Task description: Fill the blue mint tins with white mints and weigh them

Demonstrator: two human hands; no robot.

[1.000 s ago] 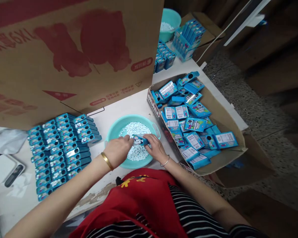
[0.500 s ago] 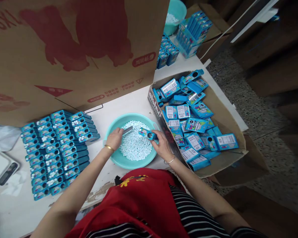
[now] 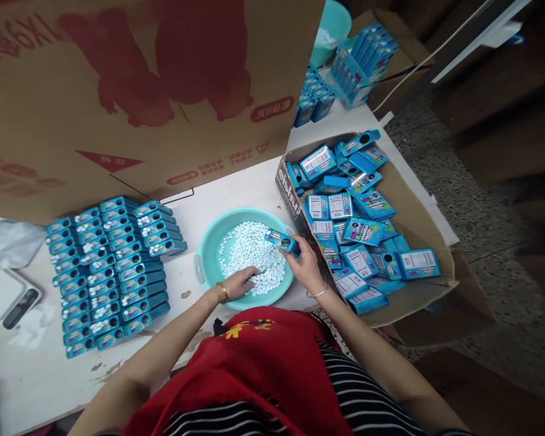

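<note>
My right hand (image 3: 306, 264) grips a small blue candy box (image 3: 279, 238) with a dark round hole in its end, tilted over the right side of a turquoise basin (image 3: 203, 251). Small pale candies (image 3: 245, 245) lie heaped in the basin. My left hand (image 3: 240, 283) is down at the near side of the heap, its fingers closed on a small grey scoop that is mostly hidden by the hand and the candies.
Rows of blue boxes (image 3: 131, 266) stand at left, some topped with candies. An open carton (image 3: 429, 242) of blue boxes is at right. A large cardboard box (image 3: 186, 139) walls the back. A white scale (image 3: 2, 297) sits far left.
My left hand has moved down and right from the basin's left side into the candies, taking the scoop with it. My right hand still holds the candy box over the basin.
</note>
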